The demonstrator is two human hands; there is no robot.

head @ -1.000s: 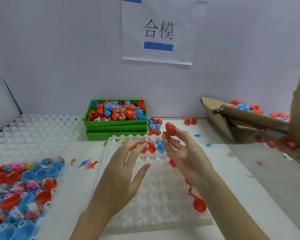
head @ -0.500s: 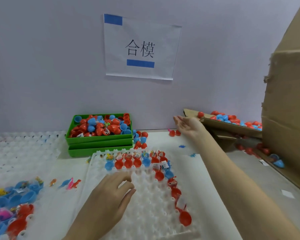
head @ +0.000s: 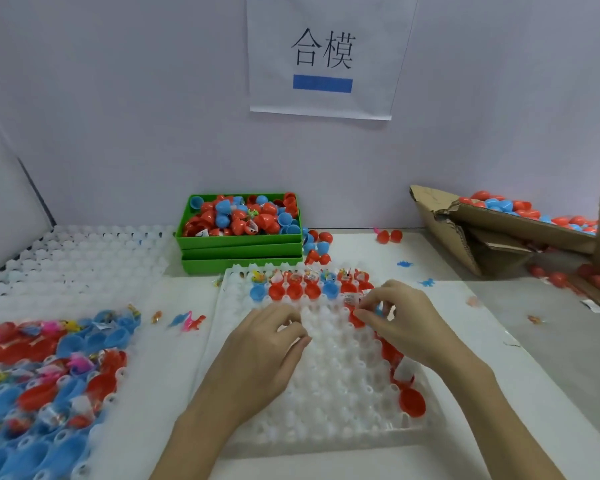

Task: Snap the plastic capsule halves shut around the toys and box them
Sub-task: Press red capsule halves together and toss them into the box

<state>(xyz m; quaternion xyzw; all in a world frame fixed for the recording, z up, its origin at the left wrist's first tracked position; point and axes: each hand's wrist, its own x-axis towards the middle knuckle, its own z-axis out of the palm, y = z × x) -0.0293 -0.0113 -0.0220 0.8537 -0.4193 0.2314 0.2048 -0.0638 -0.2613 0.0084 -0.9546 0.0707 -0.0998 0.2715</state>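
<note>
Far left: a white tray (head: 94, 424) of blurred red and blue capsule halves, many with small toys in them, open ends up. Behind it, a stack of bare white trays (head: 80, 258). Loose toy figures (head: 187, 320) lie on the table (head: 499, 393) between the two front trays.

Centre back: stacked green boxes (head: 239, 252), the top one heaped with red and blue capsule pieces pointing every way.

Centre front: the working tray (head: 326, 393), its far rows holding red and blue halves (head: 295, 291) with open mouths upward, long axes roughly vertical; a red column runs down its right side to a large red half (head: 412, 401) near the front corner.

The left hand (head: 267, 355) rests on the tray, fingers loosely curled, holding nothing visible. The right hand (head: 406, 320) curls its fingertips on a red half (head: 355, 318) seated in the tray; the exact pinch is unclear.

Right: a torn cardboard box (head: 499, 233) holding closed capsules (head: 520, 209), mostly lying on their sides.
</note>
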